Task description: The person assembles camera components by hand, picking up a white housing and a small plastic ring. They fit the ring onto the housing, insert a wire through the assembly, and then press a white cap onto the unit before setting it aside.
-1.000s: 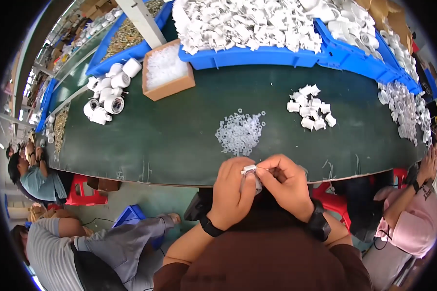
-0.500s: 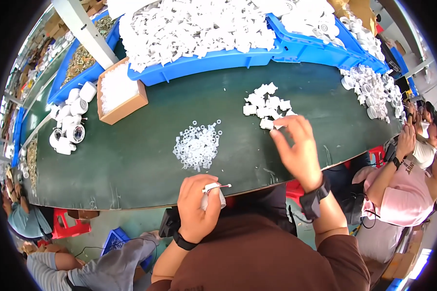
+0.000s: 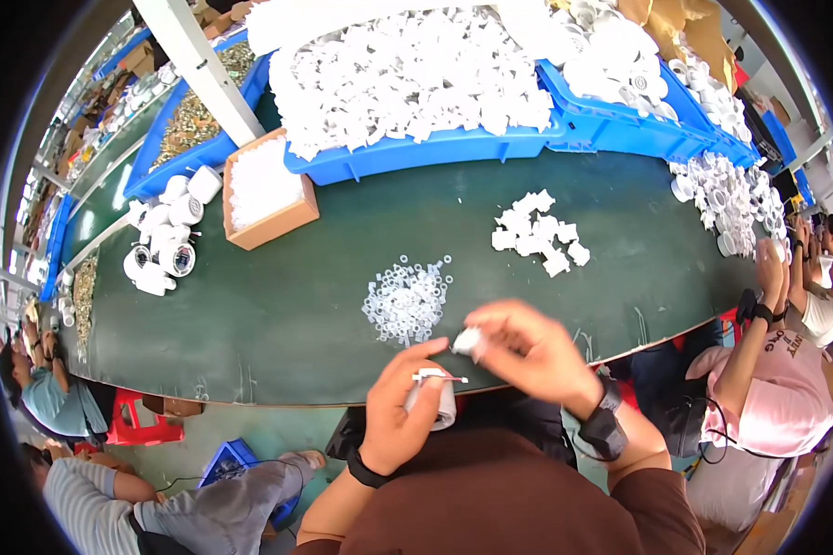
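Your left hand [image 3: 398,414] is gripping a white housing [image 3: 446,407], its wire [image 3: 453,377] sticking out; your right hand [image 3: 539,355] is pinching a white clip [image 3: 467,340] near it, both parts sitting unjoined. More clips [image 3: 533,233] and rings [image 3: 405,303] are lying loose on the table [image 3: 278,319] beyond.

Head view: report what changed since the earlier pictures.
The right hand left the white housing, reached forward to the white pile, and returned toward the left hand with a white piece. The left hand still holds the housing; the ring heap stayed.
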Action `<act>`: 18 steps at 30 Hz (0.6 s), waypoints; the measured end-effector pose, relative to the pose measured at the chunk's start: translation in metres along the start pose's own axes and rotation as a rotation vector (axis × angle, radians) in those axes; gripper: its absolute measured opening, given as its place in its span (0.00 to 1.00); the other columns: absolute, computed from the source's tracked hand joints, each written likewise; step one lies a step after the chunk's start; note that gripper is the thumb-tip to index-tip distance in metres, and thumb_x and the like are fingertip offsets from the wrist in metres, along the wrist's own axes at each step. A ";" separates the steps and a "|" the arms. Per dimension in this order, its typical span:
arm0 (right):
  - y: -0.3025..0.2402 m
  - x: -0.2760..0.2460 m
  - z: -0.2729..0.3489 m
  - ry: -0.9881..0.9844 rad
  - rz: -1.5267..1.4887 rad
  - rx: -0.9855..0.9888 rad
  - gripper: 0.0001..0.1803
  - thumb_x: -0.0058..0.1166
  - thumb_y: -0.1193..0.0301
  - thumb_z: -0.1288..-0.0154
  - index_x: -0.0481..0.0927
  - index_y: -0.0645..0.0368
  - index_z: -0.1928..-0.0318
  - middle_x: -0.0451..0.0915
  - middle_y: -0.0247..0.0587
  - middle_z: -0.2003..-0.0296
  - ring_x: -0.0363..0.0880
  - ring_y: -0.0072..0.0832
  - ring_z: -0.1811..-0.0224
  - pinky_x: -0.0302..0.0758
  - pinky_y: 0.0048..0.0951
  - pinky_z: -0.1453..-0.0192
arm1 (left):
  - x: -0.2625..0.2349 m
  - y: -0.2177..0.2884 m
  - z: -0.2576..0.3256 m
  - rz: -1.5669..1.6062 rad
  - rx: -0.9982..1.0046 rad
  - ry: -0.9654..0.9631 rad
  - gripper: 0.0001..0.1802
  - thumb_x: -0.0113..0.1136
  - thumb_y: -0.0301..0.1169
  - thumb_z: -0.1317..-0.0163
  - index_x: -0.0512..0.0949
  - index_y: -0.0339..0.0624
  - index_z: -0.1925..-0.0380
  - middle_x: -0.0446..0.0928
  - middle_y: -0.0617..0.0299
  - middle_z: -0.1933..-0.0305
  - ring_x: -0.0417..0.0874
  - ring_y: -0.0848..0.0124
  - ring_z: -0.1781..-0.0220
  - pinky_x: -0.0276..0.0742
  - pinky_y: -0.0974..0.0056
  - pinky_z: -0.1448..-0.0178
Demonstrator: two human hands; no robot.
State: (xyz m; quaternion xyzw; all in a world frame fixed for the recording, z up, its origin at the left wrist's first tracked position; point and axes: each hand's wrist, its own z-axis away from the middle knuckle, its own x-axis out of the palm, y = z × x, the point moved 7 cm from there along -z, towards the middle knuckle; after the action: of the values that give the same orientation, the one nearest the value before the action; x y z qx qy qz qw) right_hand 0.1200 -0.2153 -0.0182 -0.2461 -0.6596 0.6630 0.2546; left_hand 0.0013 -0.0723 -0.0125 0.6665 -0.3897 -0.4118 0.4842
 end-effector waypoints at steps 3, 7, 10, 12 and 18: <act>0.012 0.025 0.006 -0.019 -0.070 0.045 0.18 0.60 0.84 0.29 0.79 0.61 0.41 0.83 0.36 0.52 0.83 0.21 0.50 0.81 0.27 0.47 | 0.006 0.000 -0.001 0.020 0.054 -0.047 0.07 0.60 0.26 0.31 0.82 0.35 0.56 0.82 0.48 0.45 0.84 0.58 0.50 0.78 0.59 0.45; -0.010 0.030 0.004 0.101 0.319 -0.220 0.20 0.64 0.83 0.33 0.82 0.60 0.42 0.85 0.42 0.52 0.86 0.30 0.52 0.83 0.31 0.49 | 0.000 0.002 0.001 -0.060 0.071 -0.007 0.08 0.60 0.27 0.30 0.82 0.36 0.55 0.82 0.50 0.47 0.84 0.58 0.50 0.79 0.60 0.45; -0.026 0.034 0.006 0.135 0.575 -0.474 0.25 0.67 0.84 0.41 0.83 0.59 0.42 0.85 0.48 0.49 0.85 0.46 0.55 0.83 0.37 0.50 | -0.001 0.000 0.002 -0.018 0.033 0.007 0.08 0.60 0.27 0.29 0.82 0.35 0.54 0.83 0.50 0.47 0.84 0.60 0.49 0.78 0.61 0.45; -0.028 0.035 0.008 0.140 0.643 -0.532 0.25 0.65 0.83 0.41 0.83 0.57 0.41 0.84 0.46 0.48 0.85 0.45 0.54 0.84 0.37 0.52 | 0.001 -0.007 0.004 0.100 -0.061 0.030 0.09 0.58 0.28 0.27 0.82 0.33 0.54 0.83 0.50 0.46 0.84 0.62 0.49 0.78 0.62 0.44; -0.033 0.043 0.011 0.141 0.745 -0.653 0.28 0.65 0.83 0.43 0.82 0.58 0.40 0.84 0.44 0.49 0.84 0.44 0.53 0.84 0.37 0.53 | 0.010 -0.025 0.016 0.292 -0.196 0.104 0.11 0.55 0.28 0.24 0.82 0.32 0.52 0.83 0.53 0.45 0.83 0.68 0.47 0.77 0.64 0.43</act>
State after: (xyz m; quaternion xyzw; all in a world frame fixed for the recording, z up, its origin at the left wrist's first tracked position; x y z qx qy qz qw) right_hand 0.0807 -0.1948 0.0157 -0.5760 -0.6813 0.4493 -0.0459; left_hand -0.0071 -0.0811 -0.0412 0.5728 -0.4148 -0.3380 0.6209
